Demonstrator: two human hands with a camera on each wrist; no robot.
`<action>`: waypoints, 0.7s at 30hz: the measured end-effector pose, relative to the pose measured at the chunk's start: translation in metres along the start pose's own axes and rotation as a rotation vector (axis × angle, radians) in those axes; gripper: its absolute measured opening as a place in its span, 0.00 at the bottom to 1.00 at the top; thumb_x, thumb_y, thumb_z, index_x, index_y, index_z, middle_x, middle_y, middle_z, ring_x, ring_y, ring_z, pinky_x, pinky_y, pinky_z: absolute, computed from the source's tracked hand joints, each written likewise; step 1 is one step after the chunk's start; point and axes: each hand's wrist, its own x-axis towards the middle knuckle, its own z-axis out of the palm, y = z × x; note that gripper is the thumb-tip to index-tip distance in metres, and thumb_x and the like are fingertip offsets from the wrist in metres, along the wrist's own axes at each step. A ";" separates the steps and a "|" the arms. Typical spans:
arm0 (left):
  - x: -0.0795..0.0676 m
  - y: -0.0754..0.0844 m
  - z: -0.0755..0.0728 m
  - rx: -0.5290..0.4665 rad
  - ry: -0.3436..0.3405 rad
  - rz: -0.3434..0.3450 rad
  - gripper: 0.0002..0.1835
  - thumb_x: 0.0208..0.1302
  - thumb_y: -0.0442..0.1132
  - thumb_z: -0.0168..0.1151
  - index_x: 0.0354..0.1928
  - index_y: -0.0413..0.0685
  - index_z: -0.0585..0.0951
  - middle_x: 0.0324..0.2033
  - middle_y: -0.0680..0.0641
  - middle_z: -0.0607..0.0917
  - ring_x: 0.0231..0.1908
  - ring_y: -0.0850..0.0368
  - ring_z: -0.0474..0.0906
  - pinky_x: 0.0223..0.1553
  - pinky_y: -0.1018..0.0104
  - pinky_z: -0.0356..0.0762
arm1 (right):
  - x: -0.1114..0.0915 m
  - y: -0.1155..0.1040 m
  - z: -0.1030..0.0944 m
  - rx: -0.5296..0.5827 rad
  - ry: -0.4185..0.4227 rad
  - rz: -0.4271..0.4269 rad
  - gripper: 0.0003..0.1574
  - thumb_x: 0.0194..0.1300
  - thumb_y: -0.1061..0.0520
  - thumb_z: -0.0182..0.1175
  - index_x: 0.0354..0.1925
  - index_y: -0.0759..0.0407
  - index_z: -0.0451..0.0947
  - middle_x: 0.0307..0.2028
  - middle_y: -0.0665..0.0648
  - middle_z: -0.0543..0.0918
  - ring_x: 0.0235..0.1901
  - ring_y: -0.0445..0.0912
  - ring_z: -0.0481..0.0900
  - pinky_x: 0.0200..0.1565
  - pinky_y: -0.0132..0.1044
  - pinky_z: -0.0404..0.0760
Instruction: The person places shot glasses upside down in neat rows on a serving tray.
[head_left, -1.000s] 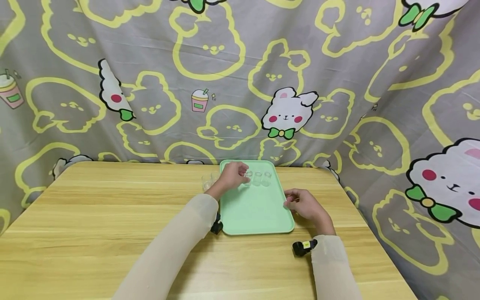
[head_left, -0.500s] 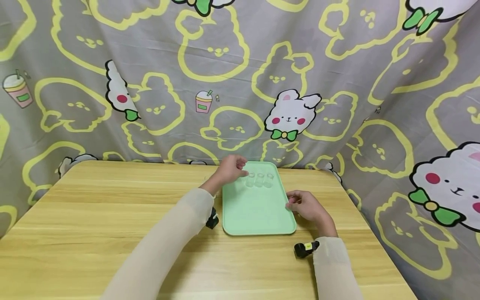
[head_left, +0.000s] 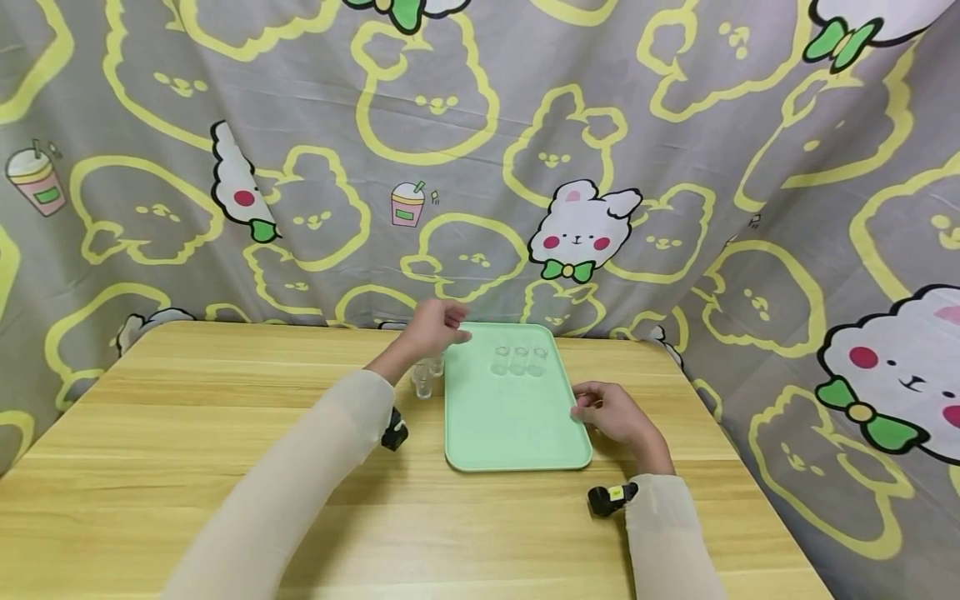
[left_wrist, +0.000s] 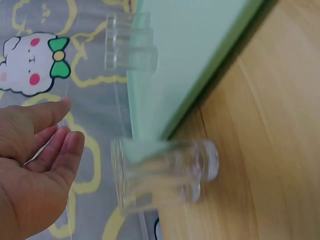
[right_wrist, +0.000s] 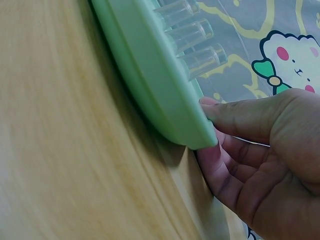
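My left hand [head_left: 437, 327] is raised over the far left rim of a mint green tray [head_left: 517, 433], its fingers relaxed and holding nothing. Just below it, small clear shot glasses [head_left: 423, 383] stand on the table against the tray's left side; the left wrist view shows two overlapping glasses [left_wrist: 165, 160], apart from the fingers [left_wrist: 70, 150]. Three similar glasses [head_left: 519, 362] stand in a row on the far part of the tray. At the tray's right edge, my right hand [head_left: 615, 410] pinches the rim [right_wrist: 202, 132], thumb on top and fingers underneath.
A wooden table [head_left: 247, 442] carries the tray near its far edge. Behind and to the right hangs a grey curtain [head_left: 465, 192] with cartoon prints. A small black camera [head_left: 611, 498] is strapped at each wrist.
My left hand has moved left, away from the glasses on the tray, to above those beside it. Those side glasses show again from behind the arm. My right hand stays on the rim.
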 end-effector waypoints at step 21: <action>-0.037 -0.048 -0.054 0.151 -0.002 0.048 0.23 0.64 0.32 0.72 0.60 0.34 0.80 0.53 0.36 0.84 0.52 0.42 0.81 0.56 0.49 0.80 | 0.000 0.001 0.001 -0.002 0.003 -0.004 0.25 0.72 0.64 0.62 0.64 0.70 0.74 0.40 0.59 0.80 0.39 0.50 0.76 0.36 0.38 0.79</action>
